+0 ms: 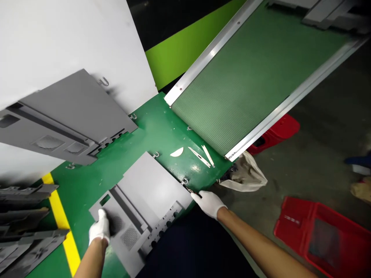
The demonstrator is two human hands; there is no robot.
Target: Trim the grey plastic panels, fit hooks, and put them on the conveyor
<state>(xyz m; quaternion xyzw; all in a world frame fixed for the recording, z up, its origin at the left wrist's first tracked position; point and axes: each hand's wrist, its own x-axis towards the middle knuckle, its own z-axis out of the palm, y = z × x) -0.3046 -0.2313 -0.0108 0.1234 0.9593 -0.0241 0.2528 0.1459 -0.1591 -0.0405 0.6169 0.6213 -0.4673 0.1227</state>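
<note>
head view, and from where i stand the big flat grey panel with slots and holes lies on the shiny green table, close to the person. the white-gloved left hand has its thumb on the panel's side; its fingers are hidden, so i cannot tell how tight that grip is. the white-gloved right hand seems to pinch a small thin dark thing, just beside a curved silver metal hook at the panel's edge. if the dark thing is sharp and slips, it could scratch the panel or poke the glove. if the left hand pushes too hard, the panel could slide and bump the thin white strips nearby
</note>
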